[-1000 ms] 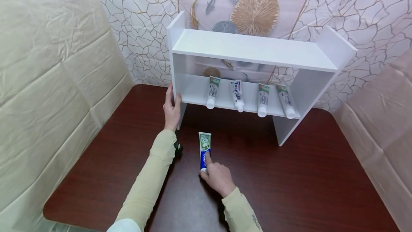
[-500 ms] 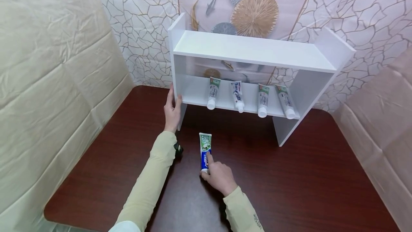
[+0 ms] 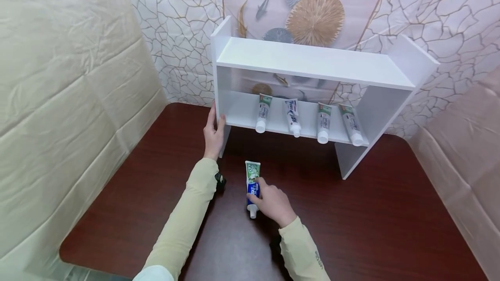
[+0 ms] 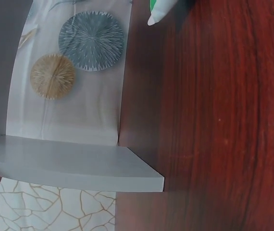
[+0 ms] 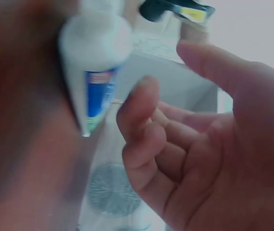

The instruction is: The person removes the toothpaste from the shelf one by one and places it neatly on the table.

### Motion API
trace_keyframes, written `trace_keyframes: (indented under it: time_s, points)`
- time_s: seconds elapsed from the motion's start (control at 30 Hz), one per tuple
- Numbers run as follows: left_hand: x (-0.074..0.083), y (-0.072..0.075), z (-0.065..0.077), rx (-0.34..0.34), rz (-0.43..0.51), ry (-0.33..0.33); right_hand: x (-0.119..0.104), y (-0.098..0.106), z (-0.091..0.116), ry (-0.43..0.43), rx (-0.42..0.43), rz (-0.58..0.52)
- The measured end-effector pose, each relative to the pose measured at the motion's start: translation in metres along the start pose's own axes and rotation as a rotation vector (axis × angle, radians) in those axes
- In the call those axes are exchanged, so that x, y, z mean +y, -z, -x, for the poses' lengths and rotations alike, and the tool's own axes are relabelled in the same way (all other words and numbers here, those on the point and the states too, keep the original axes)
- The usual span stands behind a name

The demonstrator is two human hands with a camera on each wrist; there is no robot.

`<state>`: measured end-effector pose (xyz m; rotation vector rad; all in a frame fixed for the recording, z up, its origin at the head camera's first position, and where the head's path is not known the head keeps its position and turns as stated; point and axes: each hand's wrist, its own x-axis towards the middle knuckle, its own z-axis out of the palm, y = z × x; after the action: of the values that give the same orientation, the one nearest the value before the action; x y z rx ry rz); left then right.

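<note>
The left hand [image 3: 213, 135] holds the left side of the white shelf [image 3: 314, 62], with its fingers on the outside and its thumb at the front edge. The right hand [image 3: 273, 203] is over the green, white and blue tube [image 3: 253, 189], with its fingers bent a little and a gap between thumb and fingers. It has hold of nothing; the right wrist view is blurry, so it is hard to tell if a fingertip touches the tube. That tube lies on the dark red table [image 3: 371, 229] in front of the shelf, its white cap [image 3: 253, 214] toward the person. Four more tubes [image 3: 292, 116] lie in a row on the shelf's lower board, caps to the front. Behind the shelf hangs a patterned cloth [image 3: 179, 34].
</note>
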<state>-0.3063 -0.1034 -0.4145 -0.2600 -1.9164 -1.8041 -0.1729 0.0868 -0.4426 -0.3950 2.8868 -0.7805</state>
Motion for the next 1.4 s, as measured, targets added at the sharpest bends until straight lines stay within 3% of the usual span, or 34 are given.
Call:
trace_keyframes:
  time_s: [0.3, 0.6, 0.83, 0.97, 1.13, 1.3, 1.4]
  points:
    - [-0.003, 0.0, 0.001, 0.02, 0.029, -0.034, -0.017, 0.036, -0.015, 0.109, 0.204, -0.069]
    - [-0.003, 0.001, 0.001, 0.033, 0.044, -0.05, -0.03, 0.07, -0.05, 0.123, 0.283, -0.065]
    - [-0.007, -0.002, 0.003, 0.007, 0.062, -0.003, -0.019, 0.073, -0.079, 0.048, 0.302, -0.059]
    - [-0.007, -0.002, 0.005, 0.019, 0.059, -0.005, -0.015, 0.071, -0.079, 0.034, 0.344, -0.056]
    - [-0.007, -0.001, 0.002, 0.035, 0.064, -0.027, -0.017, 0.069, -0.077, 0.003, 0.473, -0.11]
    - [-0.022, -0.003, -0.006, 0.061, 0.066, -0.034, -0.02, 0.068, -0.078, -0.017, 0.549, -0.134]
    - [-0.018, -0.004, -0.005, 0.062, 0.053, -0.04, -0.021, 0.068, -0.079, -0.011, 0.573, -0.122]
